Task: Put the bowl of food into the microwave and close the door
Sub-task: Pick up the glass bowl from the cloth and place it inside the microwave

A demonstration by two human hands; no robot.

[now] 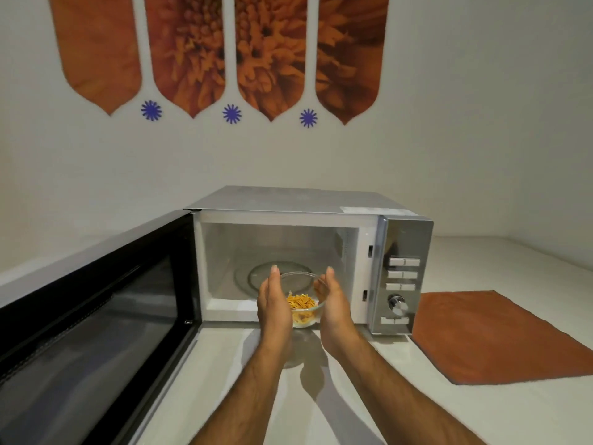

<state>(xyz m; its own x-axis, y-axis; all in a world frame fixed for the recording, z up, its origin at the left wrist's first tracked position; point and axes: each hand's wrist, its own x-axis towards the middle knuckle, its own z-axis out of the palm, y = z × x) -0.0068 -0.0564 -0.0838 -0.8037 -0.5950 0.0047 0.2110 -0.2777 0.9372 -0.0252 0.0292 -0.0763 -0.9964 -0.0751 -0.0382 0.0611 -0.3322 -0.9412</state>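
Note:
A clear glass bowl (pixel 301 303) with yellow-orange food strips is held between both palms, just in front of the microwave's opening and above the counter. My left hand (pixel 272 303) presses its left side and my right hand (pixel 333 303) its right side, fingers pointing forward. The silver microwave (pixel 288 200) stands against the wall with its cavity empty and the glass turntable (pixel 256 274) visible inside. Its dark-windowed door (pixel 96 300) is swung wide to the left, toward me.
The control panel (pixel 401 277) with buttons and a knob is on the microwave's right. An orange cloth (pixel 500 335) lies flat on the white counter (pixel 224 380) to the right. A white wall with orange flower decals rises behind.

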